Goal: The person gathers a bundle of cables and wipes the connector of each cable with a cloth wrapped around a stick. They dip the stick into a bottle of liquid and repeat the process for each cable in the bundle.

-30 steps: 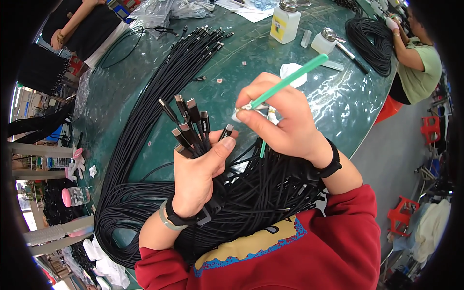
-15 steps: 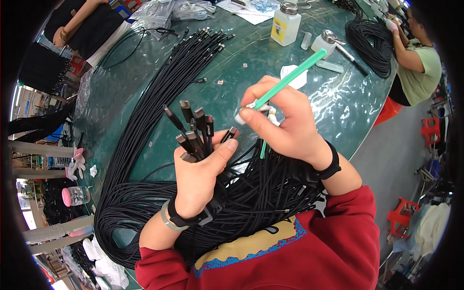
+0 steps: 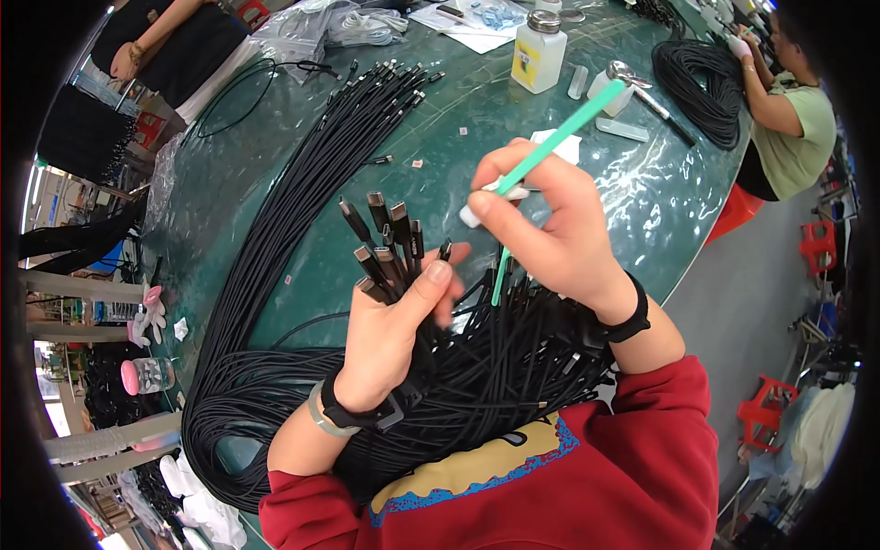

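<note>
Several black cables with metal-tipped plugs point(image 3: 390, 243) stand fanned out in my left hand point(image 3: 390, 321), whose fingers are closed round them. Its thumb presses near one plug point(image 3: 445, 249) that stands apart on the right. My right hand point(image 3: 559, 225) pinches a green stick point(image 3: 573, 124) together with a white wad point(image 3: 472, 215), just right of the plugs and not touching them. A thin green piece point(image 3: 499, 284) hangs below that hand; whether it belongs to the stick I cannot tell. Under both hands lies a heap of black cables point(image 3: 477, 367).
A long cable bundle point(image 3: 302, 174) curves along the green table point(image 3: 440, 183). Further back stand a white bottle point(image 3: 539, 55) and a smaller bottle point(image 3: 610, 92). A coiled cable bundle point(image 3: 698, 87) lies near a co-worker point(image 3: 796, 119). At left rests a pink-lidded jar point(image 3: 147, 376).
My left hand and its plugs have shifted to the right, and its fingers have moved round the separate plug. My right hand has drifted slightly right with the stick and wad.
</note>
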Tool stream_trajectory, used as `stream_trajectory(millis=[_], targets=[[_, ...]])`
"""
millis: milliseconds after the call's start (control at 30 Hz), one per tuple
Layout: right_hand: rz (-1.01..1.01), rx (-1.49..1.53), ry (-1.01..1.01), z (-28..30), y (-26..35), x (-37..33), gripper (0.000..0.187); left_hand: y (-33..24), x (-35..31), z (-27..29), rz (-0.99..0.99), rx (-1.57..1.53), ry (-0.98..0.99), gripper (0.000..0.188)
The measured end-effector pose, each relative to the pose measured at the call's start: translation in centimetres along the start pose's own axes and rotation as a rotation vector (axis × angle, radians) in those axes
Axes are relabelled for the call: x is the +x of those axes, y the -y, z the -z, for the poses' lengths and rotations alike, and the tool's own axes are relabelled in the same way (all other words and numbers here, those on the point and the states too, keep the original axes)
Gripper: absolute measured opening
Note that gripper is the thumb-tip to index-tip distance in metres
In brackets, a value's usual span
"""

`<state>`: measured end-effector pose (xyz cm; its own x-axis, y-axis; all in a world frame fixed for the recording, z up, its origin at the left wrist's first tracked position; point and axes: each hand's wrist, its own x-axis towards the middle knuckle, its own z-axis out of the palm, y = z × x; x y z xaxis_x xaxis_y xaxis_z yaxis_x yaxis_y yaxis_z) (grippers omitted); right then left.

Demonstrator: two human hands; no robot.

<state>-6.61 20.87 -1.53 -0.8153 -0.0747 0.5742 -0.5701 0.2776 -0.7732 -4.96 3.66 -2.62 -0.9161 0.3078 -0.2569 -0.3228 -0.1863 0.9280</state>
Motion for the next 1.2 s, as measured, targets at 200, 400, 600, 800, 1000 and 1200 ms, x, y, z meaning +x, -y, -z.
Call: stream_trajectory(millis=[200, 400, 600, 800, 1000, 1200], targets=[[-0.055, 0.098, -0.042, 0.6, 0.0, -0.2, 0.009, 0.2, 0.6, -0.3, 0.005, -0.106, 0.036, 0.033], [-0.096, 0.155, 0.041, 0.7, 0.2, -0.5, 0.012, -0.6, 0.5, 0.5, 0.008, -0.286, 0.122, 0.029], [-0.014, 0.063, 0.020, 0.6, -0.3, -0.3, 0.012, -1.1, 0.0, 0.5, 0.015, -0.135, 0.103, 0.025], [0.224, -0.051, 0.069, -1.2, 0.2, -0.1, 0.016, -0.7, -0.3, 0.7, 0.062, -0.145, 0.169, 0.020], [0.286, -0.112, 0.039, -0.7, -0.3, 0.2, 0.017, -1.1, -0.3, 0.4, 0.083, -0.136, 0.146, 0.017], [0.228, -0.070, 0.050, -0.9, -0.6, 0.2, 0.015, -0.9, -0.1, 0.5, 0.114, -0.143, 0.144, 0.018]])
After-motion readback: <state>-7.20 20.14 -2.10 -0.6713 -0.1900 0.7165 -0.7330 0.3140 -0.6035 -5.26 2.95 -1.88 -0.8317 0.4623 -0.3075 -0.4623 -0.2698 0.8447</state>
